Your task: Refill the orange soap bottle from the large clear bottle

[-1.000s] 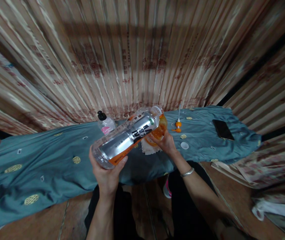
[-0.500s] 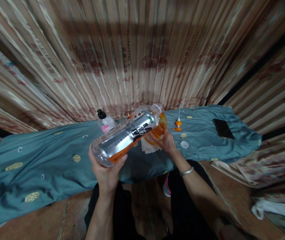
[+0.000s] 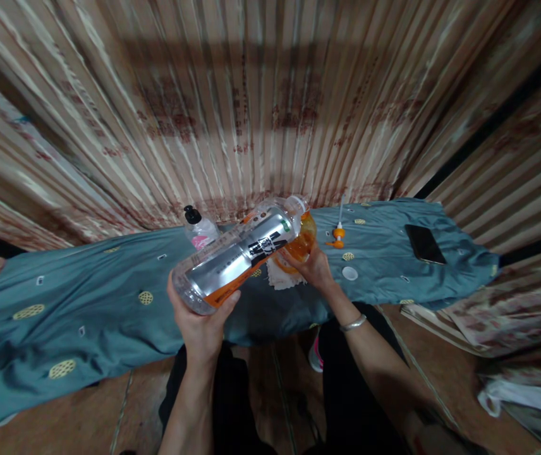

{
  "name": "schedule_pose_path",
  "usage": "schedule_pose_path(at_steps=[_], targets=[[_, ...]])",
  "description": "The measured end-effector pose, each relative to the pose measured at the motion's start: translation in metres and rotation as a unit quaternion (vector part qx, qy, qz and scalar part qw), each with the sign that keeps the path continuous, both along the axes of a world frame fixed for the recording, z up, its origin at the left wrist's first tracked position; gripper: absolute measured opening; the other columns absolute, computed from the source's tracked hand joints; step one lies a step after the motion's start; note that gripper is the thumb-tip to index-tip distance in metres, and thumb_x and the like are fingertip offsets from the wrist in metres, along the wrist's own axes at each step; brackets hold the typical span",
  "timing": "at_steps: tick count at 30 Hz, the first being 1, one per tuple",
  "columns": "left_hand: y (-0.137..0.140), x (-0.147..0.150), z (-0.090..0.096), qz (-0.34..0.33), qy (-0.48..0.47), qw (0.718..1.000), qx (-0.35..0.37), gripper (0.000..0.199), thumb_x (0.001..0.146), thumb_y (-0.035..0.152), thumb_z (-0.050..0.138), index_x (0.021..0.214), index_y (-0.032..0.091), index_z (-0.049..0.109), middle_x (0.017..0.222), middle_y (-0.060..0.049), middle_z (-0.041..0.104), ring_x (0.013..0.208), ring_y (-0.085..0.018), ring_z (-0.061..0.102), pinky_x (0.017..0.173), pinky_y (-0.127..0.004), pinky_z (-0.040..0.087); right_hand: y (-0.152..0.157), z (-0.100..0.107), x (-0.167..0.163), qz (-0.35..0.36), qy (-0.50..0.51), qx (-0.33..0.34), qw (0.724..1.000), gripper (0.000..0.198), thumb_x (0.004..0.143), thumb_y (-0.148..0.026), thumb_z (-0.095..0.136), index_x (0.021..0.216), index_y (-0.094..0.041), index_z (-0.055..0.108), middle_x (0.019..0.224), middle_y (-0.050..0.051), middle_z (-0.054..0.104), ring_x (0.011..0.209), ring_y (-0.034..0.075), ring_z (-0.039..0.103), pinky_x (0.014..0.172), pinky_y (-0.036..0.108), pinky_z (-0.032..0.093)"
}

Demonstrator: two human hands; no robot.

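Note:
My left hand (image 3: 201, 328) is wrapped round the base of a large clear plastic bottle (image 3: 232, 268) with a silver and orange label. This bottle leans over, its white-rimmed neck pointing to the upper right. Behind the neck, my right hand (image 3: 316, 268) grips a see-through orange bottle (image 3: 306, 237). The clear bottle hides much of the orange one, so I cannot tell whether their mouths touch. Under the orange bottle lies a white cloth (image 3: 285, 279). An orange pump head (image 3: 339, 235) with a clear tube is to its right, and a white round cap (image 3: 349, 273) lies nearer me.
A clear bottle with a black pump top (image 3: 194, 218) stands behind the left side of the tilted bottle. A black phone (image 3: 425, 244) lies at the right on the teal cloth cover (image 3: 109, 284). Striped curtains (image 3: 261, 114) hang close behind.
Almost nothing moves. The tilted bottle and my left hand have shifted very slightly up; both hands keep their hold.

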State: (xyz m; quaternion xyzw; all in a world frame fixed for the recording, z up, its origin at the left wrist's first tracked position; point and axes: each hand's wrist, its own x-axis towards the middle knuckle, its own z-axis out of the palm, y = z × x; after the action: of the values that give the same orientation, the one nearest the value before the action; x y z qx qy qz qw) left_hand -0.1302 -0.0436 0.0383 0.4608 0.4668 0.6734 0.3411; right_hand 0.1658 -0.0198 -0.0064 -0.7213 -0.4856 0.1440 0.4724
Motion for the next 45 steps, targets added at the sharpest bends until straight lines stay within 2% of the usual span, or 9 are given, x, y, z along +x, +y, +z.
schedule_pose_path(at_steps=[3, 7, 15, 19, 23, 28, 39, 45], targets=[[0.001, 0.001, 0.002, 0.008, -0.003, 1.000, 0.003, 0.133, 0.052, 0.060, 0.124, 0.163, 0.023, 0.062, 0.165, -0.022, 0.074, 0.155, -0.048, 0.075, 0.145, -0.070, 0.051, 0.001, 0.000, 0.001, 0.006, 0.007, -0.001, 1.000, 0.102, 0.083, -0.062, 0.110, 0.165, -0.015, 0.072, 0.135, 0.024, 0.094, 0.129, 0.053, 0.094, 0.107, 0.065, 0.081], [0.002, 0.001, 0.004, 0.011, -0.007, 1.000, -0.014, 0.140, 0.044, 0.061, 0.125, 0.162, 0.020, 0.061, 0.162, -0.023, 0.075, 0.153, -0.048, 0.075, 0.143, -0.071, 0.052, 0.001, 0.001, 0.001, 0.008, 0.006, 0.004, 1.000, 0.098, 0.087, -0.063, 0.107, 0.164, -0.013, 0.072, 0.136, 0.026, 0.093, 0.129, 0.053, 0.093, 0.107, 0.064, 0.081], [0.003, 0.000, 0.002, 0.018, 0.017, 1.000, 0.015, 0.126, 0.053, 0.065, 0.122, 0.157, 0.023, 0.066, 0.158, -0.020, 0.076, 0.147, -0.042, 0.076, 0.143, -0.066, 0.053, 0.002, -0.002, 0.002, 0.026, 0.012, 0.035, 0.999, 0.091, 0.084, -0.064, 0.107, 0.155, -0.017, 0.076, 0.136, 0.024, 0.095, 0.127, 0.051, 0.095, 0.108, 0.062, 0.081], [0.003, 0.000, 0.004, 0.022, 0.031, 0.999, 0.034, 0.121, 0.054, 0.064, 0.123, 0.154, 0.023, 0.068, 0.156, -0.017, 0.076, 0.144, -0.039, 0.077, 0.141, -0.062, 0.055, 0.003, -0.005, 0.003, 0.025, 0.010, 0.028, 0.999, 0.091, 0.084, -0.061, 0.107, 0.157, -0.017, 0.074, 0.135, 0.023, 0.095, 0.126, 0.051, 0.095, 0.107, 0.063, 0.081], [0.003, 0.000, 0.004, 0.018, 0.033, 0.999, 0.036, 0.119, 0.056, 0.063, 0.122, 0.155, 0.024, 0.068, 0.157, -0.018, 0.076, 0.145, -0.040, 0.077, 0.141, -0.062, 0.056, 0.003, -0.009, 0.003, 0.021, 0.009, 0.032, 0.999, 0.091, 0.086, -0.058, 0.107, 0.160, -0.018, 0.073, 0.137, 0.022, 0.095, 0.128, 0.049, 0.095, 0.110, 0.062, 0.081], [0.003, 0.000, 0.003, 0.018, 0.034, 0.999, 0.028, 0.126, 0.053, 0.065, 0.123, 0.157, 0.022, 0.066, 0.156, -0.019, 0.076, 0.144, -0.041, 0.077, 0.139, -0.064, 0.057, 0.005, -0.011, 0.002, 0.017, 0.022, 0.047, 0.999, 0.089, 0.083, -0.058, 0.108, 0.157, -0.021, 0.075, 0.133, 0.020, 0.096, 0.125, 0.047, 0.096, 0.108, 0.059, 0.081], [0.002, 0.000, 0.003, 0.023, 0.031, 0.999, 0.015, 0.120, 0.055, 0.062, 0.122, 0.156, 0.024, 0.070, 0.160, -0.020, 0.078, 0.149, -0.045, 0.078, 0.141, -0.069, 0.056, 0.002, -0.001, -0.001, 0.018, 0.029, 0.028, 0.999, 0.086, 0.085, -0.057, 0.104, 0.157, -0.020, 0.074, 0.135, 0.022, 0.095, 0.130, 0.051, 0.094, 0.113, 0.070, 0.079], [0.001, 0.000, 0.006, 0.016, 0.020, 1.000, 0.007, 0.126, 0.053, 0.061, 0.123, 0.159, 0.021, 0.067, 0.162, -0.023, 0.076, 0.151, -0.047, 0.076, 0.142, -0.071, 0.055, 0.002, 0.003, -0.004, 0.023, 0.028, 0.030, 0.999, 0.089, 0.086, -0.059, 0.104, 0.160, -0.021, 0.073, 0.141, 0.022, 0.094, 0.134, 0.050, 0.093, 0.116, 0.068, 0.078]])
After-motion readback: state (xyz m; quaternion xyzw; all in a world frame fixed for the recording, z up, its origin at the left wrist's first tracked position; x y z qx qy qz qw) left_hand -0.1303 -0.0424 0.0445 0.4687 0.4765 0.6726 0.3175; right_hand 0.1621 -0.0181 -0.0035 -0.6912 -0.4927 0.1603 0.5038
